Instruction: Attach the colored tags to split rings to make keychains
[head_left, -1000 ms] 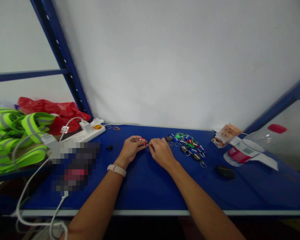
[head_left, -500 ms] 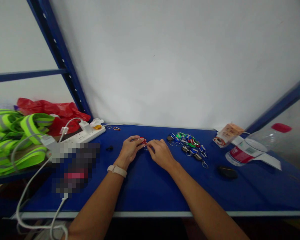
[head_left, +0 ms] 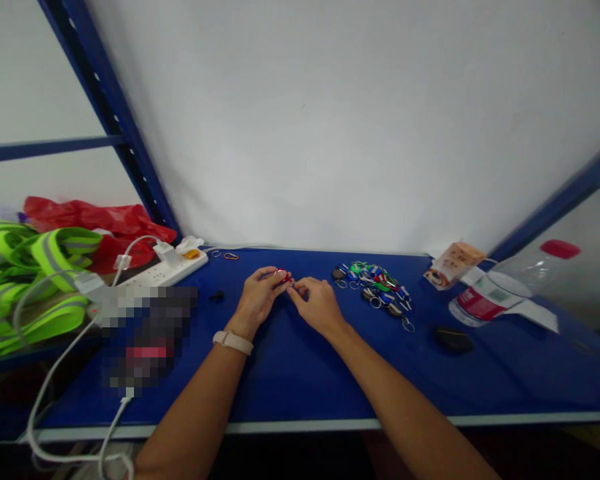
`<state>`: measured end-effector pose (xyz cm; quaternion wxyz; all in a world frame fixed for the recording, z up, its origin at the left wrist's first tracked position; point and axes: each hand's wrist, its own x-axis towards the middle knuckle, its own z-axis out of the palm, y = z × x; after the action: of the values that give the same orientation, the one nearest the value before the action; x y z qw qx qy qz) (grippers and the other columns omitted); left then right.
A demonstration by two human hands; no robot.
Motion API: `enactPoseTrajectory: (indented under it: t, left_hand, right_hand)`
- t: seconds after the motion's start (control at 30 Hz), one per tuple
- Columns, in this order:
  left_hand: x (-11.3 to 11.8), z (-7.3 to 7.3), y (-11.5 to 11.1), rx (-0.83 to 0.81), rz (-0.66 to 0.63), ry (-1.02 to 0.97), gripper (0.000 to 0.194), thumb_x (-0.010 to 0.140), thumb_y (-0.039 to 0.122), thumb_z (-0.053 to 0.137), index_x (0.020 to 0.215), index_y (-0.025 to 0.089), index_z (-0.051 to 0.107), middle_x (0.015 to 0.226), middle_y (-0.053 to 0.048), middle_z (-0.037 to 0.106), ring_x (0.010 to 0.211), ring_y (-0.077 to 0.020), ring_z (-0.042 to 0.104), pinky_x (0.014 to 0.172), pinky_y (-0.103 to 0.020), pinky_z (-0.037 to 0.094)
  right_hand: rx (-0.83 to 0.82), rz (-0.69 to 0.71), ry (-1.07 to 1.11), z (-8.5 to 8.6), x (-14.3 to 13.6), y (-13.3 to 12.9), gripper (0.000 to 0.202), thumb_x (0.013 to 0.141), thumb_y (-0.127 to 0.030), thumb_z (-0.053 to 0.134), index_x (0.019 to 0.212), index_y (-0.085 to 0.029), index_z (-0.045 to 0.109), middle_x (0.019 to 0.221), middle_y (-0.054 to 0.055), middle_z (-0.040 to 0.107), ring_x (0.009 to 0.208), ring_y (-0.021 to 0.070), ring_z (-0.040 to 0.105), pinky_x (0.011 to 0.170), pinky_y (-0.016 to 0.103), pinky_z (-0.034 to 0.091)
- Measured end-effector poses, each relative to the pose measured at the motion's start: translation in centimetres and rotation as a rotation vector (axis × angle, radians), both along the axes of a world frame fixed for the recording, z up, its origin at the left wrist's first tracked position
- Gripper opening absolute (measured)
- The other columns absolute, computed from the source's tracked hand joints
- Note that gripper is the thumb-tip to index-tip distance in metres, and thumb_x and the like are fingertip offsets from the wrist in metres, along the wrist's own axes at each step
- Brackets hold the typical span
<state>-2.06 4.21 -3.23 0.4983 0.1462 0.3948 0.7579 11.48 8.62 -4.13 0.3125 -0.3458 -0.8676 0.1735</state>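
Between the fingers of my left hand [head_left: 258,297] is a small shiny red item [head_left: 281,274], partly hidden by the fingertips. My right hand [head_left: 318,303] pinches at the lower right side of that item, its fingers closed; a small metal bit shows at the fingertips, too small to make out. Both hands are close together above the blue table [head_left: 300,373]. To the right of my right hand lies a pile of keychains [head_left: 377,283] in blue, green, red and black, with metal rings.
An orange carabiner [head_left: 231,256], a ring [head_left: 216,254] and a small black piece [head_left: 217,296] lie left. A power strip [head_left: 167,272] and green reflective straps [head_left: 55,260] are farther left. Right are a black object [head_left: 453,339], a box [head_left: 454,266] and a bottle [head_left: 515,283].
The red item has turned and shows more of its rounded face. My right fingertips have shifted slightly left, against it. The whole view has moved a little.
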Motion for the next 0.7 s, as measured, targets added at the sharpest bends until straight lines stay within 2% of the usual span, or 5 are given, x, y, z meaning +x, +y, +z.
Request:
enactPoseTrajectory:
  t: [0.23,0.33,0.57,0.7]
  left_hand:
    - [-0.02,-0.24,0.11,0.000,0.012,0.017,0.027,0.066,0.003,0.076,0.082,0.011,0.056,0.074,-0.008,0.070,0.074,-0.0187,0.071,0.073,-0.033,0.059]
    - [0.01,-0.18,0.09,-0.003,0.067,0.051,0.028,0.066,0.003,0.076,0.082,0.011,0.055,0.075,-0.008,0.071,0.073,-0.0188,0.071,0.072,-0.034,0.059]
    - [0.03,-0.07,-0.05,0.005,0.108,0.109,0.034,0.060,0.007,0.082,0.082,0.011,0.055,0.072,-0.006,0.069,0.069,-0.0180,0.070,0.069,-0.031,0.059]
    - [0.16,-0.08,-0.15,0.006,0.066,0.156,0.036,0.058,0.009,0.083,0.082,0.011,0.057,0.070,-0.004,0.068,0.069,-0.0170,0.069,0.068,-0.029,0.059]
  right_hand:
    - [-0.040,0.064,0.051,0.07,0.20,0.28,0.015,0.089,-0.026,0.058,0.078,-0.020,0.067,0.076,0.000,0.067,0.065,0.0132,0.055,0.081,0.032,0.037]
    - [-0.108,0.148,0.098,0.33,0.25,0.20,0.014,0.087,-0.025,0.058,0.078,-0.019,0.067,0.074,0.000,0.067,0.063,0.0126,0.055,0.072,0.028,0.039]
    - [-0.427,0.324,0.336,0.72,0.33,0.41,0.018,0.084,-0.034,0.062,0.078,-0.017,0.066,0.068,-0.001,0.063,0.060,0.0111,0.052,0.060,0.024,0.039]
    - [-0.585,0.322,0.511,0.78,0.43,0.77,0.025,0.080,-0.043,0.065,0.079,-0.018,0.066,0.071,0.000,0.064,0.064,0.0126,0.057,0.060,0.025,0.043]
